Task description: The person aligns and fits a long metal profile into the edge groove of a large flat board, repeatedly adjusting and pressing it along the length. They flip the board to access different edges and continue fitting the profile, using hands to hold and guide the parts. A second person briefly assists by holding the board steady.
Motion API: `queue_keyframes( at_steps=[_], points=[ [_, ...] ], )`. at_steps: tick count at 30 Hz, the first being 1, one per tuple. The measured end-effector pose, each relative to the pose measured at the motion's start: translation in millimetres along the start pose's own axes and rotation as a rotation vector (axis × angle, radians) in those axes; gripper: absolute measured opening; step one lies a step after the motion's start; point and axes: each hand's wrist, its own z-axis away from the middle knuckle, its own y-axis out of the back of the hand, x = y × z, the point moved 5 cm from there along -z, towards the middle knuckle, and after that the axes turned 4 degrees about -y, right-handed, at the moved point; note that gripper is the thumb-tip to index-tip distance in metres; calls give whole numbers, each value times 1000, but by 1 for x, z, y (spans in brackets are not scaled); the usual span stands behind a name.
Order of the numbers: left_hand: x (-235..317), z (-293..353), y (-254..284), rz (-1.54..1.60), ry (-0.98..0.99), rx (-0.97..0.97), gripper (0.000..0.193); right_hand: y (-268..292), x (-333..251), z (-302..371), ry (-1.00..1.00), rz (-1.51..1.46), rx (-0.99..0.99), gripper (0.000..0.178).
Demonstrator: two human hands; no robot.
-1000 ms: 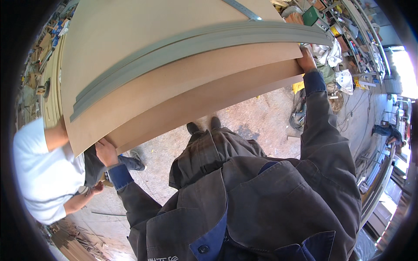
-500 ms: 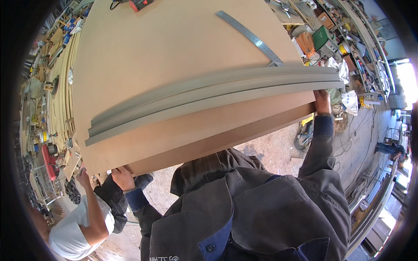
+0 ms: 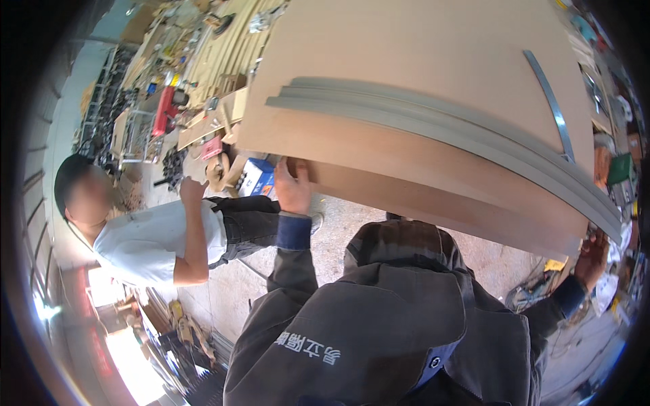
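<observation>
My left hand (image 3: 293, 188) is closed on the left end of a long brown board (image 3: 433, 203) at the near edge of a large tan sheet (image 3: 420, 47). At the board's far right end, my right hand (image 3: 591, 259) grips it, its fingers partly in shadow. Across the sheet, just beyond the board, lie long grey-beige grooved profiles (image 3: 433, 125). Further back, a steel square (image 3: 550, 108) rests on the sheet. How far my fingers reach under the board is hidden.
To my left stands a person in a white shirt (image 3: 152, 243), one hand (image 3: 194, 189) raised. A blue and white box (image 3: 257, 177) sits on the floor beside the sheet's corner. Tools, timber strips (image 3: 227, 54) and a green case (image 3: 619, 169) crowd both sides.
My view has swung left, so the sheet and profiles appear further right and tilted. More of the person in white shows. Both my hands stay at the board's ends.
</observation>
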Motion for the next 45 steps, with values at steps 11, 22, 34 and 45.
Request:
queue_keyframes(
  at_steps=[11, 22, 34, 45],
  points=[
    [130, 54, 16, 560, 79, -122, 12, 12, 7, -72, -211, 62, -121, 49],
    [168, 67, -18, 1554, 514, -543, 60, 0, -9, 58, 238, -207, 17, 44],
    [92, 137, -6, 1518, 1082, -424, 67, 82, 88, 151, 81, -334, 117, 46],
    [24, 125, -58, 1423, 1055, -402, 66, 22, 173, 111, -153, -291, 211, 48]
  ],
)
